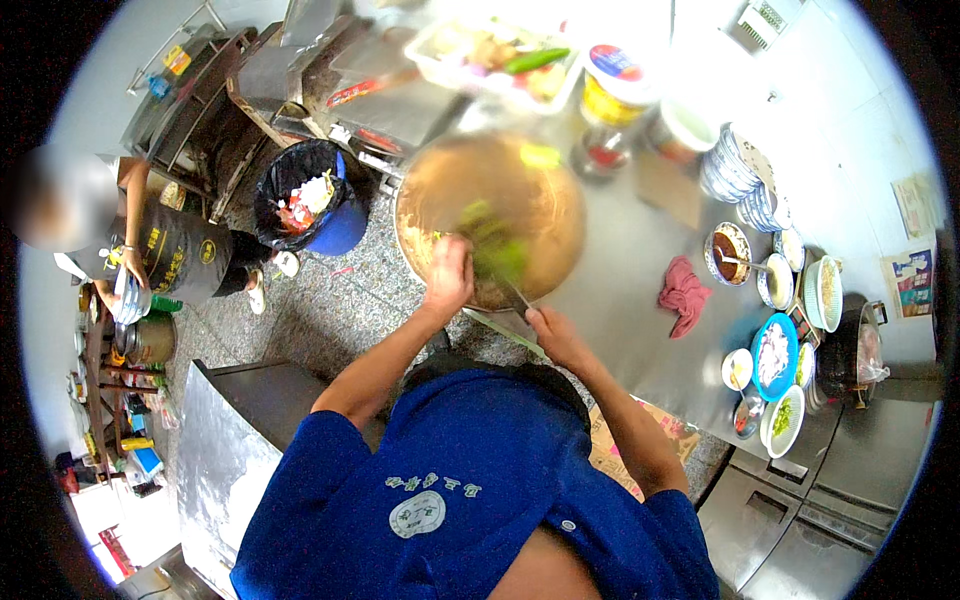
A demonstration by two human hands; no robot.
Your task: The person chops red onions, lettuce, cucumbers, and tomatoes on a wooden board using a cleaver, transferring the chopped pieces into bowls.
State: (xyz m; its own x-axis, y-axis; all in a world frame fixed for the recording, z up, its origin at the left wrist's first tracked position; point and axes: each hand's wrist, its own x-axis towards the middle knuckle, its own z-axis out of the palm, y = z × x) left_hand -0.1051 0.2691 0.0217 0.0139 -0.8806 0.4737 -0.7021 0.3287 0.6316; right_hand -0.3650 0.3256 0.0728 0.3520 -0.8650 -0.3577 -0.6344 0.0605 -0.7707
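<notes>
A round wooden chopping board [450, 172] sits on the steel worktop before me. My right hand [559, 337] grips the handle of a kitchen knife [514, 298], whose blade points up and left over the board's near edge. Motion blurs a heap of chopped green vegetable [499, 251] by the blade. Beside that heap, on the board's left side, is my left hand [450, 274] with its fingers curled; whether they hold any vegetable is hidden. One yellow-green piece [540, 156] lies near the board's far right rim.
Behind the board stands a clear tray [420, 56] of vegetables with a tub [611, 82]. A pink cloth [684, 296], stacked bowls [727, 169] and a blue basin [759, 375] occupy the right side. Leftward are a lined bin [337, 229] and a person [180, 244] holding bowls.
</notes>
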